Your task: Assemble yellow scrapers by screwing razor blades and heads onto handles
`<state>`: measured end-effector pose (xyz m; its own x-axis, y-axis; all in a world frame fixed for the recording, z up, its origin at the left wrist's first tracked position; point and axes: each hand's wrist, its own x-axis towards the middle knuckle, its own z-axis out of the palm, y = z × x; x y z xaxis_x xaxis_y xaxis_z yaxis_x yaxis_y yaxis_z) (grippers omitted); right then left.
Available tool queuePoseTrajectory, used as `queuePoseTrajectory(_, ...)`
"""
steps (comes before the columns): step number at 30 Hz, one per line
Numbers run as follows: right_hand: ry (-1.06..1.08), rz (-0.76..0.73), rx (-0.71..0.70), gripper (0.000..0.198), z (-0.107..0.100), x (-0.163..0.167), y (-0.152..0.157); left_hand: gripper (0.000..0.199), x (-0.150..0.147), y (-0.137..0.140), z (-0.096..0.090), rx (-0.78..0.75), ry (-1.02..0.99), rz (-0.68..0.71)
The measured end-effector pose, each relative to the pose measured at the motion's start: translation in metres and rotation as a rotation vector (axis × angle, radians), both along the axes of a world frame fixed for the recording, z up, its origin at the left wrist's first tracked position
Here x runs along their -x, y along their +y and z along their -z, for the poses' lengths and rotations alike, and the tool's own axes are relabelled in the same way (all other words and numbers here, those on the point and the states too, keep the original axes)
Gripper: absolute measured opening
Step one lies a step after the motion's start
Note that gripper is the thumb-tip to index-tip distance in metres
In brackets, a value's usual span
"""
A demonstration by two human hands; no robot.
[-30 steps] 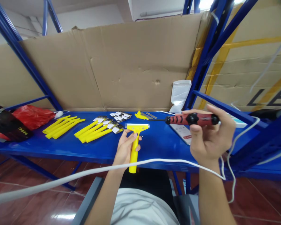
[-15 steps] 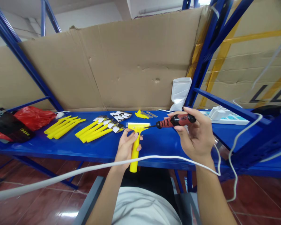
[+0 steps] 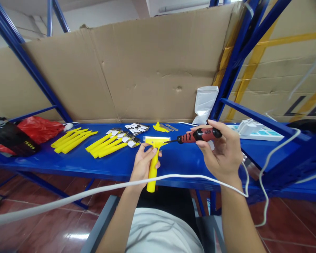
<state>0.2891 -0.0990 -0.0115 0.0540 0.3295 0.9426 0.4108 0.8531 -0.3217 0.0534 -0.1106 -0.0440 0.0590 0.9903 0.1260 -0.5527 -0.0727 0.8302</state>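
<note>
At the left edge of the frame, a black object (image 3: 13, 137) leans by a red bag (image 3: 39, 127), then come bare yellow handles (image 3: 73, 141) and, nearer the middle, yellow tools with white ends (image 3: 107, 144), all on the blue table (image 3: 184, 163). In the centre of the frame, just above the table's front edge, the left hand (image 3: 143, 162) is wrapped around the neck of a yellow scraper (image 3: 152, 170), head up, handle down. It looks like light, stiff plastic, smooth enough to twist under pressure — best gripped firmly high on the handle, close under the head, with fingers clear of the thin top edge. Right of centre, the right hand (image 3: 223, 151) has thumb and fingers closed on a screwdriver (image 3: 207, 135), whose fat handle should give good purchase. Its tip meets the head's right end — whether it sits in a screw is too small to tell.
</note>
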Motion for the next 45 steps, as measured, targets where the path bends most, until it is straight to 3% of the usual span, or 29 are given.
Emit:
queuePoseTrajectory(5,-0.001,-0.119,0.017,0.055,-0.007,0.007,-0.004,0.056,-0.001,0.002,0.001,0.004,-0.002,-0.010)
queuePoseTrajectory(10,-0.023,-0.213,0.093,0.072,-0.014,0.019,-0.017,0.056,0.000,0.003,0.004,0.007,-0.024,-0.022)
queuePoseTrajectory(13,-0.011,-0.182,0.086,0.077,-0.014,0.023,-0.019,0.055,0.000,0.001,0.004,0.013,-0.041,-0.010)
queuePoseTrajectory(18,-0.063,0.020,-0.102,0.075,-0.010,0.022,-0.008,0.057,0.000,-0.002,-0.001,0.035,-0.054,-0.009)
queuePoseTrajectory(20,-0.068,0.053,-0.095,0.071,-0.011,0.023,-0.007,0.057,-0.001,-0.002,-0.004,0.042,-0.047,-0.008)
queuePoseTrajectory(26,0.013,-0.264,0.122,0.073,-0.016,0.028,-0.010,0.056,-0.001,0.000,-0.002,0.056,-0.051,-0.032)
queuePoseTrajectory(33,0.059,-0.113,-0.036,0.078,-0.004,0.025,0.011,0.061,0.000,0.006,0.006,0.031,-0.034,-0.052)
queuePoseTrajectory(39,0.096,-0.344,0.096,0.072,-0.005,0.027,0.015,0.063,-0.002,0.005,0.002,0.050,-0.022,-0.071)
queuePoseTrajectory(45,0.104,-0.180,-0.022,0.080,-0.002,0.021,0.021,0.064,-0.002,0.005,0.002,0.054,-0.017,-0.064)
